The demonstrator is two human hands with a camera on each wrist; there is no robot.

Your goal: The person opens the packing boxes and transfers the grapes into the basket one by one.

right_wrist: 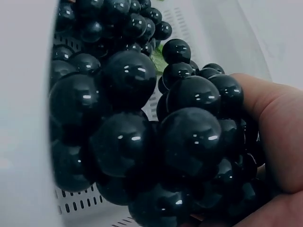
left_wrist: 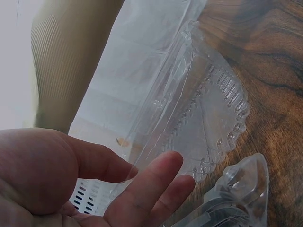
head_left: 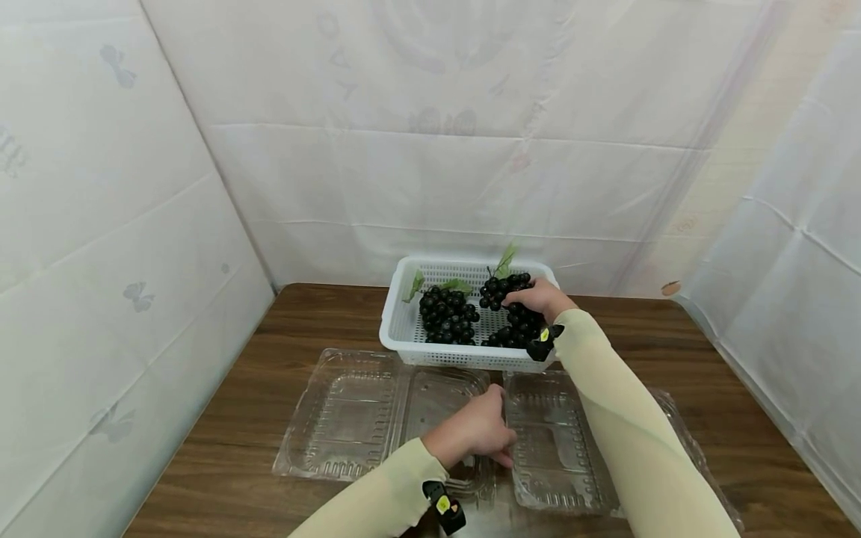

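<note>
In the head view a white perforated basket (head_left: pixel 390 317) holds bunches of dark grapes. My right hand (head_left: pixel 541 297) reaches over its right side and grips an upper bunch of grapes (head_left: pixel 495 291) with a green leaf at its stem. Close up in the right wrist view, thumb and fingers curl round the grapes (right_wrist: pixel 189 137). My left hand (head_left: pixel 477 426) is low between two open clear plastic clamshell containers. Its thumb and fingertips pinch the near edge of the right clamshell container (head_left: pixel 554 448), also visible in the left wrist view (left_wrist: pixel 199 123).
The left clamshell container (head_left: pixel 350 415) lies open in front of the basket. Another grape bunch (head_left: pixel 447 314) sits in the basket's left part, and one more (head_left: pixel 514 332) lies under my right hand. White sheets (head_left: pixel 430 172) wall in the brown wooden table (head_left: pixel 222 426).
</note>
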